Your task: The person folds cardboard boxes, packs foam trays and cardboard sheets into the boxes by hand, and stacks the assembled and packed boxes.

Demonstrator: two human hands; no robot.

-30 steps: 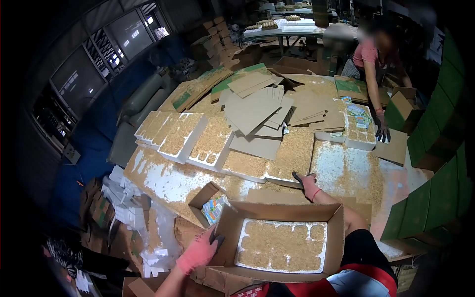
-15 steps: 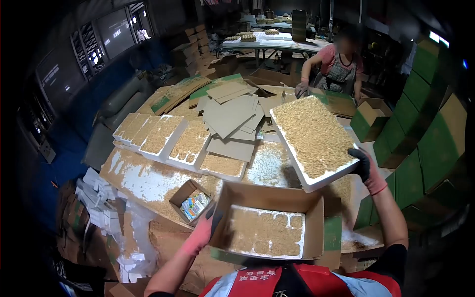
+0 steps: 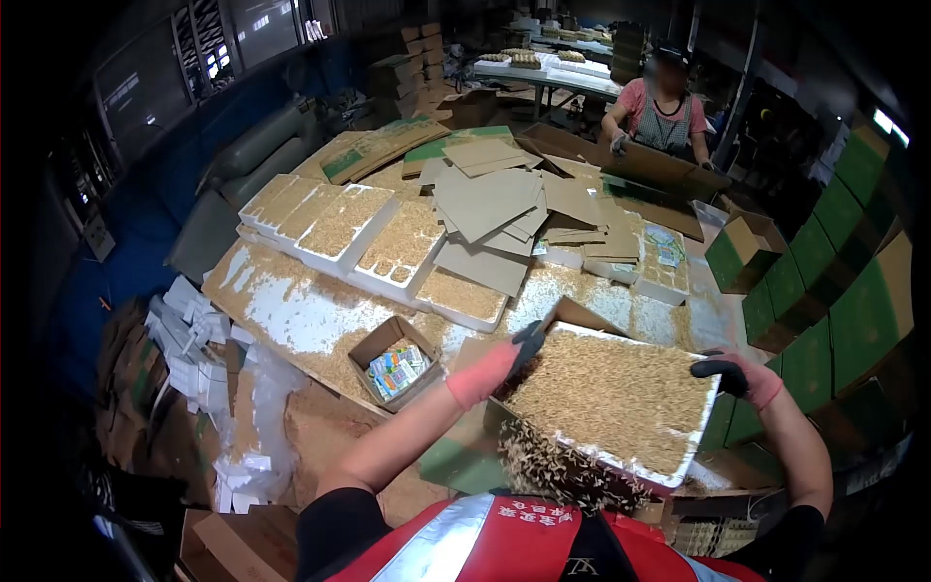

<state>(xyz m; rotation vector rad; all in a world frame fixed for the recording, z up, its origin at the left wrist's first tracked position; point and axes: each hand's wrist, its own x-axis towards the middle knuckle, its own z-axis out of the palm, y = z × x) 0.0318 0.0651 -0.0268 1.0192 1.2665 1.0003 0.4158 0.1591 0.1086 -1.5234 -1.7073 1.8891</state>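
Observation:
A white foam tray heaped with husk-like flakes is tilted over an open cardboard box, which it mostly hides. Loose flakes pour over its near edge in front of my vest. My right hand, in a pink and dark glove, grips the tray's right edge. Gloved the same way, my left hand closes on the tray's far left corner, its fingertips partly hidden. To its left is a small open carton holding colourful printed packets.
Flake-covered foam trays line the table's left side. Grey-brown cardboard sheets lie mid-table. Across it, a co-worker handles a cardboard piece. Green boxes are stacked at right; white scraps lie at left.
The heaped tray has come down and nearer, over the cardboard box, and flakes now spill from it. My left hand has moved from the box's edge to the tray. My right hand keeps its grip.

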